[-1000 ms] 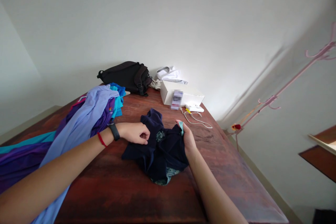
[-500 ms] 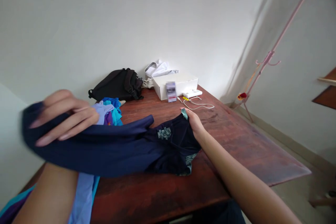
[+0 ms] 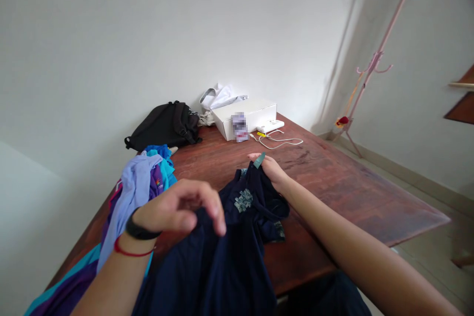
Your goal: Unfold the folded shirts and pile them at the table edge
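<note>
A dark navy garment (image 3: 222,261) with a small pale print hangs from my hands towards me, its lower part over the table's near edge. My left hand (image 3: 179,207), wearing a black wristband and a red string, pinches the cloth at its top. My right hand (image 3: 269,167) grips the far part of the garment, close to a small teal tag (image 3: 259,160) that sticks out by my fingers.
A heap of blue, teal and purple clothes (image 3: 137,197) lies on the brown wooden table (image 3: 326,187) at left. Farther back are a black backpack (image 3: 163,126), a white box (image 3: 244,118), a white cable (image 3: 281,143) and white cloth (image 3: 218,96). A pink coat rack (image 3: 374,64) stands at right.
My left hand has moved from the far left to the middle, bringing the stretched navy cloth with it. The cloth now hangs towards me. My right hand keeps its hold.
</note>
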Tool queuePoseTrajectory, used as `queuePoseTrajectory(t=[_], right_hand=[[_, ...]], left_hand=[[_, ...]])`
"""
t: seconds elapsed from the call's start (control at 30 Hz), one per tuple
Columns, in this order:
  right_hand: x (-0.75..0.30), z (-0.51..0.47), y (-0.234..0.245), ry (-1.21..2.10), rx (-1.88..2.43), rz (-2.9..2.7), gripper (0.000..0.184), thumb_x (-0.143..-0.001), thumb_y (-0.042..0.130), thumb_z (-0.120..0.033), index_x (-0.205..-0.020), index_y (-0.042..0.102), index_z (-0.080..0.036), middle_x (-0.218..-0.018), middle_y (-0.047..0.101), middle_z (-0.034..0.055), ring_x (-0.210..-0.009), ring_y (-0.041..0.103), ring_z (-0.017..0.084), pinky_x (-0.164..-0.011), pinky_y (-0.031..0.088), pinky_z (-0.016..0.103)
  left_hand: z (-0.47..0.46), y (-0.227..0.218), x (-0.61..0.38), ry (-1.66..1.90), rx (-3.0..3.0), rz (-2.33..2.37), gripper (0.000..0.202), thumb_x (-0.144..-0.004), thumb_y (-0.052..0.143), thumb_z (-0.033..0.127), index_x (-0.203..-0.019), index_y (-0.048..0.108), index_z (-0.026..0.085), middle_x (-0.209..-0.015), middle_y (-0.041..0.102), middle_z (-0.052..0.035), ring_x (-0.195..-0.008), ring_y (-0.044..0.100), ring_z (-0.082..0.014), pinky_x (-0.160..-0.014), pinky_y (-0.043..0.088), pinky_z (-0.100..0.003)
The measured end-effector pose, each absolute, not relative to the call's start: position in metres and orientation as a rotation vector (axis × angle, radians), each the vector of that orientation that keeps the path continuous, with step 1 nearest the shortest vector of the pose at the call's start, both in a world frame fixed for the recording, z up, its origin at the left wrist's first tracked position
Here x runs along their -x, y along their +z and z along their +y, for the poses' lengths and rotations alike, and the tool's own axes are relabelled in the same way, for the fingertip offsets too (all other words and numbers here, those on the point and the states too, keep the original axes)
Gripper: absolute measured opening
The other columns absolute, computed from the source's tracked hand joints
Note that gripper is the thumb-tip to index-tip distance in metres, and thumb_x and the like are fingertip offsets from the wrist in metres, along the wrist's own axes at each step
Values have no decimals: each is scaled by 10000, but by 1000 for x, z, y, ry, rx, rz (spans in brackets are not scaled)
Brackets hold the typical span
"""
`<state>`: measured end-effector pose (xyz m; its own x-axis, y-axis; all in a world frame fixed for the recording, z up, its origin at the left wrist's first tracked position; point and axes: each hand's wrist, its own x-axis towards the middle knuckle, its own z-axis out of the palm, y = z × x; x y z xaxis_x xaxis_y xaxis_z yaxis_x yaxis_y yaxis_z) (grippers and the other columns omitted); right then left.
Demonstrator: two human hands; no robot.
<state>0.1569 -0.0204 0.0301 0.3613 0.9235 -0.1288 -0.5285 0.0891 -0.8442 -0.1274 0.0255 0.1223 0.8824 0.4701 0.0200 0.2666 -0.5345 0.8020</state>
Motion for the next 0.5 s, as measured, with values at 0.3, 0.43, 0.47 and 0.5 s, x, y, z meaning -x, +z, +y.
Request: queuePoseTrajectory(t=[0.3,0.43,0.47,0.5], right_hand=[[-154,-25,40,1191,832,-683,337,-661,858,-384,-884,721,-171,-637,615,-48,-567,507,98,-559,422,218],[-147,-40,51,1368,715,-765,319,-677,864,-351,-898,714,-175,-751,681,0,-627,588,125,-608,477,239],[-146,-43,52,1404,688,-777,308,-678,865,-339,-891,714,-175,-776,694,11,-641,604,130,-619,488,244],[-145,-46,53,1434,663,-788,297,-679,866,-328,-884,714,-176,-794,702,18,-649,614,132,-627,497,247]], left_hand=[[69,24,65,518,-1825,666,684,-799,778,388,-1391,479,219,-1372,560,-151,-1180,612,-249,-1058,452,-466],[60,26,67,376,-1749,456,830,-814,788,319,-1518,349,290,-1500,460,-150,-1241,574,-253,-1059,451,-450],[57,28,66,348,-1745,420,862,-808,795,309,-1532,327,303,-1519,438,-151,-1227,582,-251,-1042,461,-442],[55,29,65,324,-1745,395,888,-804,800,304,-1542,307,314,-1532,418,-154,-1187,602,-244,-1012,477,-430]])
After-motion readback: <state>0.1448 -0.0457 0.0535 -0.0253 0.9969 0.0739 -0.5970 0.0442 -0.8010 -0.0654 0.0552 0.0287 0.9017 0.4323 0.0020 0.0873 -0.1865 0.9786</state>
